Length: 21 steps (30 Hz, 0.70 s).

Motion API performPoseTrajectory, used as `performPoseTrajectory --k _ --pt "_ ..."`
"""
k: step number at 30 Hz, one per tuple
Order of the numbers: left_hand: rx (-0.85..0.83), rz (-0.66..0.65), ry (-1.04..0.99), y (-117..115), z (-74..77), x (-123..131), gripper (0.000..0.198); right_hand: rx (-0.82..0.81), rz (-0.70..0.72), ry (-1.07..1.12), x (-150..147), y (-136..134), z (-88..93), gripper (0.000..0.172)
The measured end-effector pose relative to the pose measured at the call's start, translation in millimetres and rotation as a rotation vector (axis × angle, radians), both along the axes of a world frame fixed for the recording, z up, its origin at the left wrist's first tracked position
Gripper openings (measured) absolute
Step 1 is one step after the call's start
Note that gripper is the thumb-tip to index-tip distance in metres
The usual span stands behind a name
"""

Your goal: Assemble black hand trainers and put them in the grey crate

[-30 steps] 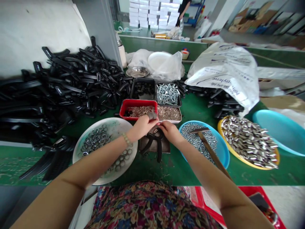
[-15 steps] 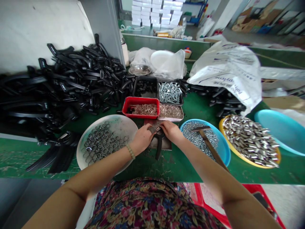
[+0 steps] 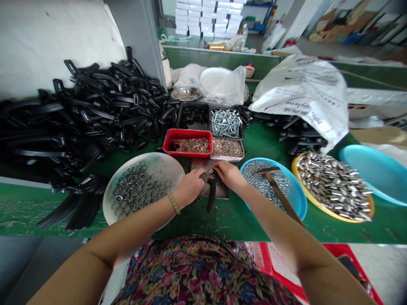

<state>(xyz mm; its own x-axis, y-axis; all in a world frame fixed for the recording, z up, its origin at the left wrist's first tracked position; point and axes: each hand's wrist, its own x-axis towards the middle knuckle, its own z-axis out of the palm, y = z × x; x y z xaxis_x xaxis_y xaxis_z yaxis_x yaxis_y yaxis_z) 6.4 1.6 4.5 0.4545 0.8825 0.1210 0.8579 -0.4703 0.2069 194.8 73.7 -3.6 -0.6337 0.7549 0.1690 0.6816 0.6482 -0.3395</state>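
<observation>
Over a flat metal plate [image 3: 224,193] on the bench, both hands meet at a black curved plastic part [image 3: 211,201] whose narrow end points toward me. My left hand [image 3: 190,185] is closed round its left side, with the thumb and fingers near the top. A small shiny metal piece [image 3: 211,171] shows between the two hands. The fingers of my right hand [image 3: 229,173] are pinched together at the right of that piece; what lies between their tips is too small to make out.
Left of the hands is a white basin [image 3: 173,163] of metal rings. A red tray [image 3: 165,146] of pins stands behind, near screws [image 3: 226,123]. To the right, a hammer [image 3: 281,192] lies across a blue basin [image 3: 304,207] beside metal sleeves [image 3: 333,186]. Black parts [image 3: 111,101] are heaped left.
Both hands stay at the black plastic part over the plate. My left fingers have shifted slightly on it, and the right fingertips have moved a little at the metal piece.
</observation>
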Motion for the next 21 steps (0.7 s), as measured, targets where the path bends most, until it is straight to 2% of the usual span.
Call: performPoseTrajectory --k 7,10,12,16,18,21 --pt "-0.018 -0.046 0.005 -8 4.2 -1 0.021 0.002 0.028 -0.117 -8 -12 6.4 0.02" --pt "-0.038 -0.042 -0.036 -15 7.6 -4 0.023 -0.02 0.019 -0.098 5 -10 14.6 0.024" --pt "-0.056 -0.027 -0.06 -18 8.3 -5 0.027 -0.02 -0.036 -0.113 22 -11 21.0 0.027" --pt "-0.059 -0.022 -0.071 -21 5.3 -4 0.031 0.123 -0.092 -0.39 48 -32 26.1 0.025" --pt "-0.05 -0.018 -0.066 -21 3.0 -3 0.029 0.204 -0.089 -0.529 48 -45 22.8 0.019" --pt "-0.048 -0.014 -0.066 -21 0.7 -3 0.026 0.244 -0.117 -0.598 37 -50 17.0 0.016"
